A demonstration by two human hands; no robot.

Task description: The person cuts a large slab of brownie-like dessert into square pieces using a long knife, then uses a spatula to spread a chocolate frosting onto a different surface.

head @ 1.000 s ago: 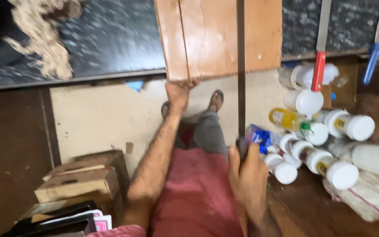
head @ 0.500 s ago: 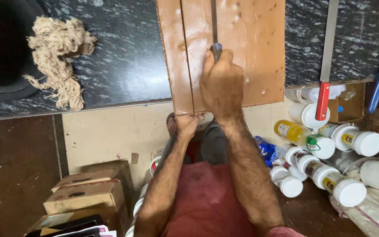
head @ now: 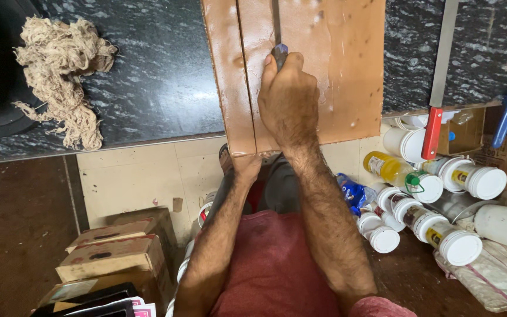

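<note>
Judging by the grip, the right hand point(head: 289, 100) should draw its blue-handled blade point(head: 279, 53) straight along the groove while the left hand point(head: 246, 166) clamps the brown board point(head: 347, 70) at its near edge on the dark counter point(head: 159, 76).

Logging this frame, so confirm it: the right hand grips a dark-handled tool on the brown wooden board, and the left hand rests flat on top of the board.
One detail is wrong. The head view shows the left hand gripping the near edge of the brown wooden board from below, not flat on top. The right hand does grip the dark-handled tool on it.
</note>
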